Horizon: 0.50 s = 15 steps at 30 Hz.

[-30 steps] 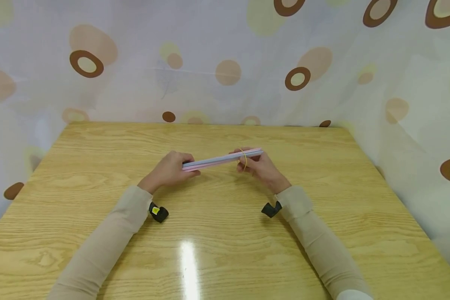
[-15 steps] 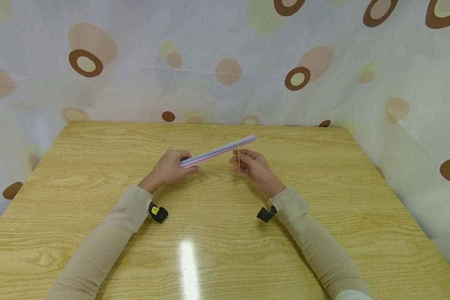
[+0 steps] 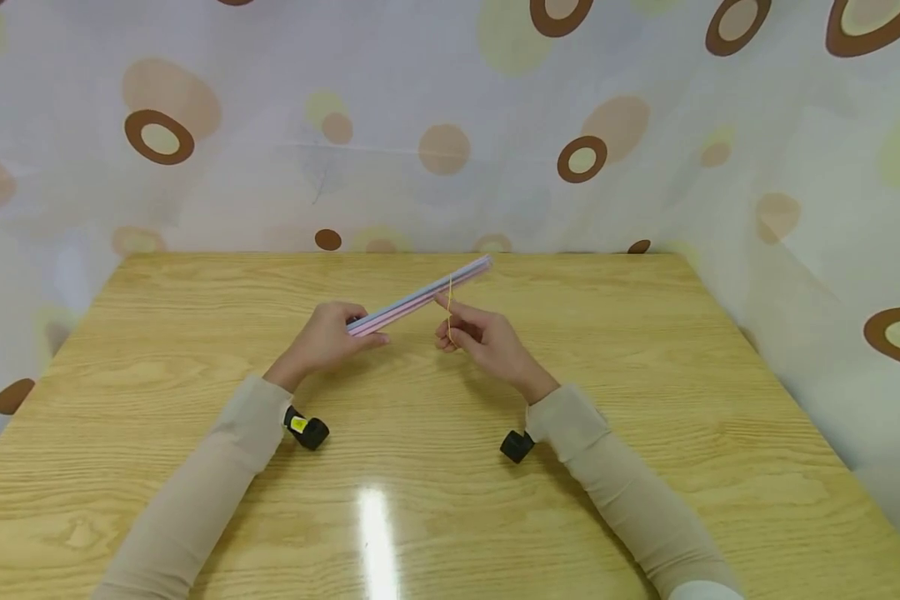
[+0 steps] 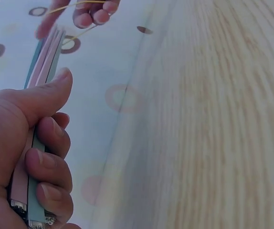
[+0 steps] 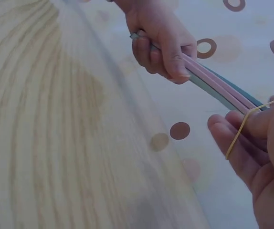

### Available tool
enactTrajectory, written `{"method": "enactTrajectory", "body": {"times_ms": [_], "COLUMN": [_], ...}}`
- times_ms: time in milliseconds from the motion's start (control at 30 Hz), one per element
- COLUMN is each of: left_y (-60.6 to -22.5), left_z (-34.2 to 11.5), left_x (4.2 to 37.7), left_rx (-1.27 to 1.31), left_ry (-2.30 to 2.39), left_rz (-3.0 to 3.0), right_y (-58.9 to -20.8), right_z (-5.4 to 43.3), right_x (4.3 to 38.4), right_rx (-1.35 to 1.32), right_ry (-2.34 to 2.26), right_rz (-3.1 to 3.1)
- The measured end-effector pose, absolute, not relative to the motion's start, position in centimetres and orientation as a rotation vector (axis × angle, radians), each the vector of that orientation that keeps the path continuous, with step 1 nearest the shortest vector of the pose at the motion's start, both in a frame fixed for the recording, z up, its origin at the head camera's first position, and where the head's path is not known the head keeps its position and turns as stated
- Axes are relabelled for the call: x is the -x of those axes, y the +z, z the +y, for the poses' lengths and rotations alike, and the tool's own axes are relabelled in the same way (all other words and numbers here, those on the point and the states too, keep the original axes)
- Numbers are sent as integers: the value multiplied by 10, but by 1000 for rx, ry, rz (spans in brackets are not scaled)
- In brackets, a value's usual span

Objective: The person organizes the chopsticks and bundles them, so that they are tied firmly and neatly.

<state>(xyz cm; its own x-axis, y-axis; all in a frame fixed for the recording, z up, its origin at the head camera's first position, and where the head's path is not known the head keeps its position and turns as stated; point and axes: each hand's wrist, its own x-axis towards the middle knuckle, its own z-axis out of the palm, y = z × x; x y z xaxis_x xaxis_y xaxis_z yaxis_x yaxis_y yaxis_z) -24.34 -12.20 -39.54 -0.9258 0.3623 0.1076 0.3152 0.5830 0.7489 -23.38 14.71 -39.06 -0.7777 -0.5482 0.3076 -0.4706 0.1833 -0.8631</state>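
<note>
My left hand (image 3: 321, 337) grips the near end of a bundle of long, slim pink and pale blue-green sticks (image 3: 420, 300). In the left wrist view, dark and silvery bits show at the ends of the sticks (image 4: 20, 188) below my curled fingers. The bundle slants up to the right, its far end free. A thin yellow rubber band (image 5: 238, 134) loops over the bundle near that far end and hangs stretched down. My right hand (image 3: 491, 342) holds the band's lower part with curled fingers, its index finger pointing out along the underside of the sticks.
Below both hands lies a wood-grain table (image 3: 420, 417) with a bright glare streak near the front. A pale curtain with brown and beige spots (image 3: 390, 192) hangs behind and along the sides. Small black devices (image 3: 517, 447) sit at both wrists.
My right hand has come off the far end of the sticks and moved left and down, drawing the band out long. The bundle tilts more steeply. The left hand keeps its grip.
</note>
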Motion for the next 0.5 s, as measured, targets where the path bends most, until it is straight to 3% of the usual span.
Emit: {"method": "enactTrajectory", "body": {"times_ms": [167, 500], "left_y": [-395, -399], "left_z": [-119, -109], "left_x": [243, 240], "left_rx": [-543, -457], "left_ry": [1352, 1382], "left_rz": [2663, 2697], "right_y": [-395, -394], "right_z": [143, 137], "right_x": [231, 222], "right_rx": [1090, 867], "right_ry": [-1759, -2046], "right_rz": [2339, 2062]}}
